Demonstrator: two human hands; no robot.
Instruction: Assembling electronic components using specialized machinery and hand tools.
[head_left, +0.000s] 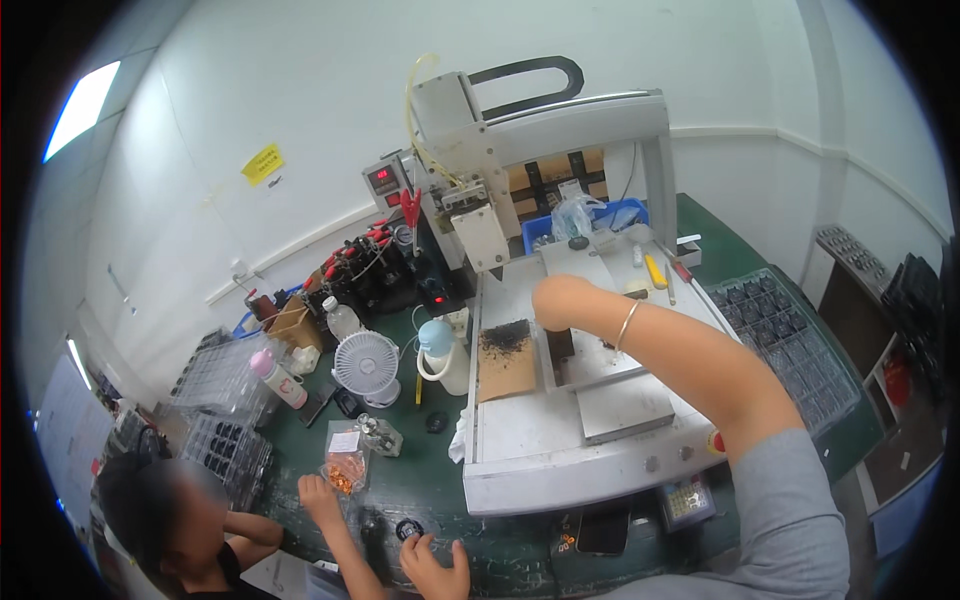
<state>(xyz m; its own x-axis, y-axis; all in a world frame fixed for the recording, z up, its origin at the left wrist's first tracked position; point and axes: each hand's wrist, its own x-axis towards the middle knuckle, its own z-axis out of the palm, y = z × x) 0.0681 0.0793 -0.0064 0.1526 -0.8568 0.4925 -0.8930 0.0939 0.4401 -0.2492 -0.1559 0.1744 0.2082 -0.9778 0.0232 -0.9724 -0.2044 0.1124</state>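
Note:
My right hand [562, 303] reaches across the white bench-top machine [560, 480], above its work bed. Its fingers are turned away and hidden, so what they hold, if anything, does not show. Just below that hand is a dark block [560, 345] beside a metal tray [600, 370]. My left hand [437, 572] is low on the green table, thumb and fingers apart. Its fingertips touch or nearly touch a small round black part [408, 529]. Left of the work bed's middle, a piece of brown cardboard [506, 378] carries loose black bits [507, 337].
At left, a co-worker's hand [318, 494] is near a bag of orange parts [345, 470]. A small fan [366, 365], a white jug [450, 368] and a pink-capped bottle [278, 377] stand nearby. Right are clear trays of black parts [780, 340]; a phone [604, 530] lies in front.

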